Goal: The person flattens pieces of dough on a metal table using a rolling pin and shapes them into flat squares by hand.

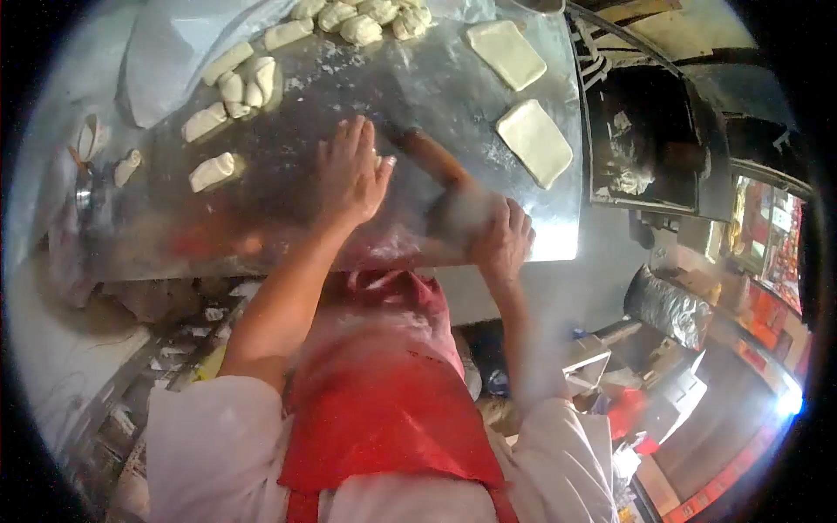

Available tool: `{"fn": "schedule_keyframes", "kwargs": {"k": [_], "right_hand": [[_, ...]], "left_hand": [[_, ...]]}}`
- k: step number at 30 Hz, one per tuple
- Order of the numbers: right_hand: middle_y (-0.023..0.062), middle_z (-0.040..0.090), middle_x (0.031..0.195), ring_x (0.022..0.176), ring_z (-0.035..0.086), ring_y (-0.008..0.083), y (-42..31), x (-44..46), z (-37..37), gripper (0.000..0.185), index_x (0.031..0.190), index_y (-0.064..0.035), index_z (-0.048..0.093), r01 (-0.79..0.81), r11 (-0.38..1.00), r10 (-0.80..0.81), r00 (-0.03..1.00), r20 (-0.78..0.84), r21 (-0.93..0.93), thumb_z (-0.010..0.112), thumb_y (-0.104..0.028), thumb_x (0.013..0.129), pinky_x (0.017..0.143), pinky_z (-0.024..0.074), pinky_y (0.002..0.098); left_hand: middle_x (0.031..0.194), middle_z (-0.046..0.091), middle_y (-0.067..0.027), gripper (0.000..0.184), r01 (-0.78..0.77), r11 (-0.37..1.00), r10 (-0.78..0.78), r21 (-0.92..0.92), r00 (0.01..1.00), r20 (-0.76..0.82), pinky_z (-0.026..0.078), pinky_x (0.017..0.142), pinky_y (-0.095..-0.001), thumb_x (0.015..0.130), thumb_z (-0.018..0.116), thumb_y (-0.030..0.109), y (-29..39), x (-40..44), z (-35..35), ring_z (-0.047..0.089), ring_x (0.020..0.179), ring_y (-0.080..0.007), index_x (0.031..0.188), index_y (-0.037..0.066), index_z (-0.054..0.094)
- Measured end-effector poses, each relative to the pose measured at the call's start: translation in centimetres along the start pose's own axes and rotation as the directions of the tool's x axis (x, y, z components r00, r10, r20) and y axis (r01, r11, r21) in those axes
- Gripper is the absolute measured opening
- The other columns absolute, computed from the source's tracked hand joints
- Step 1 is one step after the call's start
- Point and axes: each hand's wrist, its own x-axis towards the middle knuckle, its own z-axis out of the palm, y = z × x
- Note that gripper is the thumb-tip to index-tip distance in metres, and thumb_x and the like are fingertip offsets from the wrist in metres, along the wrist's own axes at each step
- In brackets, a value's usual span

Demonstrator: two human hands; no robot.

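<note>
My left hand (353,179) is stretched out over the metal table, its fingers straight and the thumb held apart. Something pale shows between thumb and forefinger, too small to make out. A wooden rolling pin (436,159) slants across the tabletop to the right of it. My right hand (503,237) has its fingers curled at the pin's near end, close to the table's front edge; a blurred patch partly covers this spot. Two flat dough rectangles, an upper dough sheet (507,55) and a lower dough sheet (535,144), lie at the right side.
Rolled dough pieces (212,172) and twisted dough lumps (361,30) line the table's left and far sides. A plastic sheet (174,61) covers the far left. Right of the metal table (288,157) stands a dark open metal unit (649,139); boxes (671,392) are below.
</note>
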Motion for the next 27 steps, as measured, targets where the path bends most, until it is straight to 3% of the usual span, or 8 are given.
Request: {"fn": "schedule_keyframes", "kwargs": {"k": [3,4,7,8,9,11,16,27], "right_hand": [[0.0084,0.063,0.136,0.122,0.059,0.0318,-1.3,0.3,-1.1,0.044,0.137,-0.0144,0.064,0.103,0.99,-0.109,0.992,0.06,0.091,0.072,-0.02,0.094,0.103,0.0436,0.0495],[0.0084,0.063,0.136,0.122,0.059,0.0318,-2.6,0.6,-2.5,0.044,0.137,-0.0144,0.064,0.099,0.991,-0.105,0.993,0.06,0.09,0.072,-0.02,0.094,0.103,0.0436,0.0495],[0.0093,0.063,0.137,0.124,0.059,0.032,-7.4,1.1,-4.2,0.047,0.139,-0.0131,0.062,0.296,0.95,-0.304,0.949,0.088,0.097,0.073,-0.021,0.094,0.1,0.0441,0.05],[0.011,0.061,0.142,0.129,0.058,0.0332,-8.9,1.9,-3.4,0.052,0.143,-0.0119,0.059,0.345,0.934,-0.353,0.931,0.091,0.099,0.072,-0.025,0.094,0.102,0.044,0.0506],[0.0127,0.06,0.147,0.134,0.057,0.0343,-9.7,2.7,-2.2,0.057,0.147,-0.0106,0.057,0.395,0.913,-0.404,0.91,0.096,0.101,0.072,-0.029,0.095,0.104,0.044,0.0512],[0.0143,0.057,0.152,0.139,0.054,0.0354,-10.2,5.3,1.3,0.062,0.15,-0.009,0.054,0.391,0.919,-0.393,0.914,0.101,0.047,0.07,-0.037,0.097,0.107,0.0432,0.0522],[0.0171,0.051,0.16,0.149,0.046,0.038,-10.2,7.4,2.8,0.083,0.158,-0.0051,0.046,0.393,0.919,-0.391,0.912,0.128,0.008,0.06,-0.063,0.1,0.115,0.0405,0.0548],[0.0179,0.057,0.152,0.144,0.052,0.0386,-10.0,11.6,3.3,0.079,0.15,-0.0059,0.054,0.42,0.907,-0.419,0.906,0.065,-0.008,0.063,-0.063,0.097,0.113,0.044,0.0541]], "left_hand": [[0.168,0.037,-0.0237,0.078,0.067,0.966,-0.045,-0.25,0.994,0.096,0.029,0.126,-0.0582,0.106,0.059,0.047,-2.1,0.5,-0.6,0.033,0.158,-0.0395,0.163,-0.001,0.035],[0.165,0.042,-0.0264,0.08,0.301,0.668,-0.165,-0.68,0.952,0.259,0.033,0.126,-0.0503,0.107,0.059,0.048,-3.0,1.3,-2.6,0.037,0.155,-0.0406,0.164,0.0,0.033],[0.162,0.045,-0.0282,0.075,0.171,0.664,-0.181,-0.728,0.981,0.065,0.036,0.124,-0.0444,0.108,0.057,0.047,-5.7,2.4,-6.0,0.04,0.154,-0.041,0.164,0.002,0.036],[0.169,0.039,-0.0185,0.074,0.072,0.796,-0.076,-0.601,0.997,0.019,0.026,0.129,-0.0503,0.112,0.048,0.055,-6.9,3.4,-6.2,0.034,0.158,-0.0353,0.168,0.01,0.03],[0.169,0.039,-0.0185,0.074,0.085,0.792,-0.086,-0.604,0.996,0.028,0.026,0.129,-0.0503,0.112,0.048,0.055,-7.3,4.2,-5.9,0.034,0.158,-0.0353,0.168,0.01,0.03],[0.171,0.039,-0.0118,0.071,-0.151,0.987,0.15,0.057,0.989,0.007,0.019,0.129,-0.0587,0.111,0.048,0.057,-7.8,5.1,-4.2,0.032,0.159,-0.0359,0.168,0.019,0.033],[0.171,0.04,-0.009,0.068,-0.161,0.987,0.16,-0.007,0.983,-0.088,0.015,0.128,-0.0641,0.109,0.051,0.056,-8.7,6.7,-2.1,0.029,0.161,-0.0343,0.168,0.025,0.036],[0.173,0.037,-0.009,0.065,-0.134,0.99,0.129,-0.039,0.986,-0.108,0.018,0.127,-0.065,0.111,0.049,0.05,-9.1,9.3,-1.0,0.031,0.16,-0.0371,0.169,0.027,0.034]]}}
